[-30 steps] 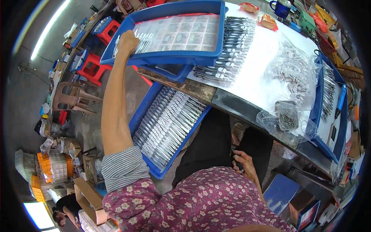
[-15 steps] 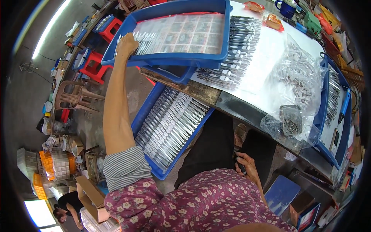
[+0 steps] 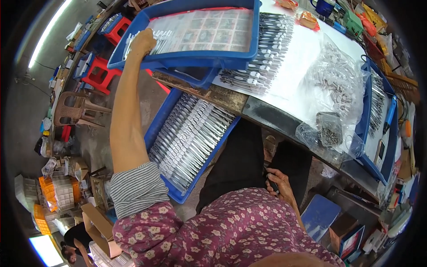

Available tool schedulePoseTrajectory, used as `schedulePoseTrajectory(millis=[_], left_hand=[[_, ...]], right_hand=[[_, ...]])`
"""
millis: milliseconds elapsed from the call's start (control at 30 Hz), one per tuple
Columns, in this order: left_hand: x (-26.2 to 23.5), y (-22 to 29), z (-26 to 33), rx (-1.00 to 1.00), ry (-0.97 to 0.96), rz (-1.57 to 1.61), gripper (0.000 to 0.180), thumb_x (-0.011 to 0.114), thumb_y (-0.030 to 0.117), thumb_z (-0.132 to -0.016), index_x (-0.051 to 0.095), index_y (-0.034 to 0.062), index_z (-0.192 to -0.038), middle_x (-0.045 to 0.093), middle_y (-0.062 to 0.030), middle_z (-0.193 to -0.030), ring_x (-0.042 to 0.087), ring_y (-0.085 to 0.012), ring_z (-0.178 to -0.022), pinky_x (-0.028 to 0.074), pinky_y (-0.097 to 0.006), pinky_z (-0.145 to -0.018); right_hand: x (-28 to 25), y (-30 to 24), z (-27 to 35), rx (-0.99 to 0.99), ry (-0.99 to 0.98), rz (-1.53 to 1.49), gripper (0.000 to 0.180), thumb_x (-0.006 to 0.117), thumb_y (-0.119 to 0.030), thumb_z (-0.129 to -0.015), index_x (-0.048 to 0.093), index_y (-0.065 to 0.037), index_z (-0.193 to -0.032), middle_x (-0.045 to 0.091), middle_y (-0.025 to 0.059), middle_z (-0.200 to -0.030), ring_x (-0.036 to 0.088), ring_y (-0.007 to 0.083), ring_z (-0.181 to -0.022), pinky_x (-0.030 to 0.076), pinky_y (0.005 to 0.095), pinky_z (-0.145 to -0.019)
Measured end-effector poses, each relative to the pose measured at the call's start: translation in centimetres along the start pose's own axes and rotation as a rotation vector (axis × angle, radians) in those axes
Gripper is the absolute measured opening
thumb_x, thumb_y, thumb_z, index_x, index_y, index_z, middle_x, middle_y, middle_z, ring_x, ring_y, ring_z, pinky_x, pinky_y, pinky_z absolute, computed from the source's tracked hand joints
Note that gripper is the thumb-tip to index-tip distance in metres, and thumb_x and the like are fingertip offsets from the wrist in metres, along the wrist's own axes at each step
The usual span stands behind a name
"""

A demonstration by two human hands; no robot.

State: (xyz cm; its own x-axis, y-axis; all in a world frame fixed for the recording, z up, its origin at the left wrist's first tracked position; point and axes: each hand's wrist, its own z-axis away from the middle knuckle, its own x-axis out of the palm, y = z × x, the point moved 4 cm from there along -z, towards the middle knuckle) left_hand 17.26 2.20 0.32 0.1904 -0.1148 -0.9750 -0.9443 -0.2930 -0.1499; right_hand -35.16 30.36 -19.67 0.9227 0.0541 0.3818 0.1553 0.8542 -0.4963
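My left hand reaches into the left end of a shallow blue tray. Its fingers are curled down among slim silvery metal tools with pale tips; what they pinch is hidden behind the hand. Beside those tools, a clear divided sheet with a red edge lies in the tray. Low over my lap, my right hand is closed round a dark-handled tool, its working end not visible.
Below the table edge, a second blue tray holds packed rows of similar tools. On the white tabletop lie more rows, a clear bag of small metal parts and a tub of tiny pieces. Another blue tray stands at right.
The whole scene has shifted slightly left and up in the picture. My left hand stays at the tray's left end, and my right hand still grips the dark-handled tool.
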Motion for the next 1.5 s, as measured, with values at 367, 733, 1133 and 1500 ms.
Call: schedulePoseTrajectory(millis=[367, 733, 1133, 1500], left_hand=[[-1.6, 1.4, 0.8, 0.119, 0.23, -0.06, 0.025, 0.039, 0.018, -0.082, 0.045, -0.003, -0.094, 0.06, -0.0271, -0.092, 0.059, -0.044, -0.083, 0.046, -0.052, -0.072], [-9.9, 2.9, 6.0, 0.202, 1.191, 0.167, 0.038, 0.041, 0.026, -0.088, 0.049, -0.0011, -0.113, 0.06, -0.0202, -0.096, 0.06, -0.0344, -0.085, 0.045, -0.042, -0.075], [-4.1, 17.3, 30.9, -0.166, -0.058, 1.468, 0.026, 0.053, 0.003, -0.082, 0.05, 0.0039, -0.108, 0.052, 0.0021, -0.072, 0.043, -0.0014, -0.058, 0.033, -0.015, -0.049], [10.8, 25.1, 38.8, -0.035, -0.511, 1.161, 0.025, 0.047, 0.015, -0.084, 0.05, 0.0019, -0.105, 0.058, -0.0252, -0.078, 0.057, -0.0404, -0.078, 0.042, -0.043, -0.068]], right_hand=[[-0.4, 0.0, -0.1, -0.042, -0.031, 0.013, 0.034, 0.054, -0.013, -0.087, 0.045, -0.001, -0.118, 0.049, 0.0055, -0.066, 0.044, 0.0081, -0.049, 0.03, 0.018, -0.037], [-0.3, 0.2, 1.1, -0.159, -0.05, 0.21, 0.036, 0.051, -0.009, -0.084, 0.045, 0.002, -0.118, 0.05, 0.004, -0.065, 0.045, 0.0075, -0.051, 0.032, 0.0195, -0.042], [1.6, -1.5, 1.4, -0.298, -0.24, 0.245, 0.033, 0.051, -0.005, -0.083, 0.048, 0.0, -0.116, 0.048, -0.0003, -0.069, 0.041, 0.0044, -0.056, 0.031, 0.019, -0.048], [2.7, -1.1, 2.0, -0.352, -0.127, 0.628, 0.033, 0.055, -0.015, -0.081, 0.053, -0.003, -0.112, 0.058, 0.0071, -0.093, 0.051, 0.0143, -0.086, 0.04, 0.0286, -0.08]])
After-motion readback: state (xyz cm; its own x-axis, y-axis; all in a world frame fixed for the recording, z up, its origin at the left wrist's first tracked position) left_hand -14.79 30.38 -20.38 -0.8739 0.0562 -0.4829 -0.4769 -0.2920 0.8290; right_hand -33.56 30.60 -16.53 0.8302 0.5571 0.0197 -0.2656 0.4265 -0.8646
